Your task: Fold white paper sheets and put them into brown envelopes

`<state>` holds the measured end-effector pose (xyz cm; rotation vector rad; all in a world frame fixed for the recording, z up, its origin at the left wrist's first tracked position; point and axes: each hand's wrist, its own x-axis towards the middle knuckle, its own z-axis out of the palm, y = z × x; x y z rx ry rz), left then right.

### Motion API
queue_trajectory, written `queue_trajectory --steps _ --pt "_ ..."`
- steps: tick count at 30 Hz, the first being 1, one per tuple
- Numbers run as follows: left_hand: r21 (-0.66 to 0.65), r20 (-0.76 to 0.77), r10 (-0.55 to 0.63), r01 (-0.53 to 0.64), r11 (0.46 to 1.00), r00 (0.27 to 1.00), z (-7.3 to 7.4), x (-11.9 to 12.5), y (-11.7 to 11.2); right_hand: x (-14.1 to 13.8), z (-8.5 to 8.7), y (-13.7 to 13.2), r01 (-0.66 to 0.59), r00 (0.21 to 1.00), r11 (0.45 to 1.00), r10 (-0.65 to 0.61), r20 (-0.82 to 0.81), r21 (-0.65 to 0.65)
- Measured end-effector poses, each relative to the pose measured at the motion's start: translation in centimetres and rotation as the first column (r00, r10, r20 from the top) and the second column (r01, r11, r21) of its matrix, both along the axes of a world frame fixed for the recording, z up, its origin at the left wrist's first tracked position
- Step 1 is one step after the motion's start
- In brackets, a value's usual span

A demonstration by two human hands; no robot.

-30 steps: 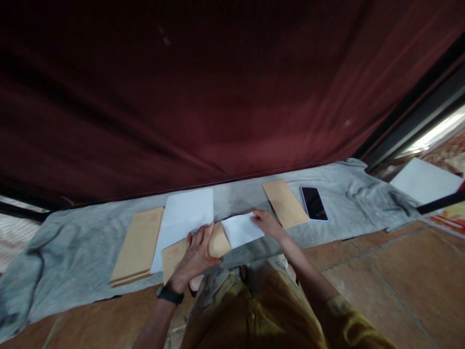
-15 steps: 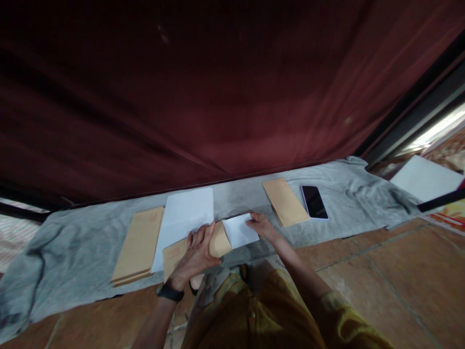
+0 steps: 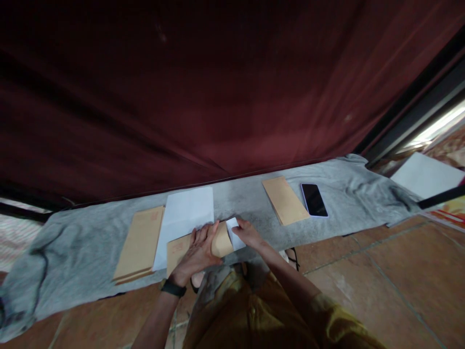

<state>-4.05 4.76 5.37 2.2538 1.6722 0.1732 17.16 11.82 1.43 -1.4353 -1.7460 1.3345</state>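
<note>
My left hand (image 3: pixel 200 249) spans a brown paper envelope (image 3: pixel 222 241), fingers near its far edge and thumb near its close edge. From the envelope's right end sticks out a short piece of folded white paper (image 3: pixel 238 241); the rest of it is hidden inside. Pinching the outer end of that paper is my right hand (image 3: pixel 250 234). Under and behind the envelope lies a larger white sheet or stack of sheets (image 3: pixel 189 208). A dark watch sits on my left wrist.
A stack of brown envelopes (image 3: pixel 140 242) lies at the left on a grey cloth (image 3: pixel 83 242). Farther right are more brown envelopes (image 3: pixel 285 201) and a phone (image 3: pixel 314 199) with a dark screen. A dark red curtain (image 3: pixel 232 97) hangs behind; the floor (image 3: pixel 381 271) is tiled.
My right hand has moved left and pushed the folded paper deeper into the envelope, so less of it shows. My left hand keeps its place on the envelope.
</note>
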Motion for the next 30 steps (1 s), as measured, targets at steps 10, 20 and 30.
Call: queue_trajectory --steps 10,20,30 --pt "0.005 0.029 -0.011 0.011 1.0 0.999 -0.4 -0.3 0.0 1.9 0.1 -1.9 -0.02 0.993 1.0 0.019 0.12 0.006" --pt "0.0 0.013 -0.03 0.03 1.0 0.999 -0.8 -0.4 0.2 -1.0 1.7 -2.3 -0.083 0.916 0.996 0.081 0.393 -0.014" --pt "-0.006 -0.029 -0.046 0.046 0.999 0.999 -1.1 -0.4 0.4 -1.3 2.6 -2.3 -0.123 0.864 0.992 0.121 0.49 -0.028"
